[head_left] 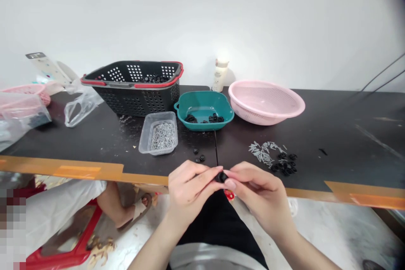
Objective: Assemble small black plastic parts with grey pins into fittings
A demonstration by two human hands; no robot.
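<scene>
Black counter [332, 126], orange tape [88, 171] along its near edge. Left hand [190, 190] and right hand [259, 196] were both at that edge, fingers curled and nearly closed, together pinching one small black round part [221, 176] between the fingertips. Fingers hid its exact shape. Looked like moulded plastic: judged light and stiff, small enough to slip, so best held by the outer rim. Just ahead of left hand: a few loose black parts [198, 156], then clear tub [146, 135] of silver pins. Further ahead, teal dish [204, 103] holding more black parts. Ahead of right hand: scattered grey pins [262, 152] beside black parts pile [284, 164]. Pink colander [265, 101] sat beyond.
</scene>
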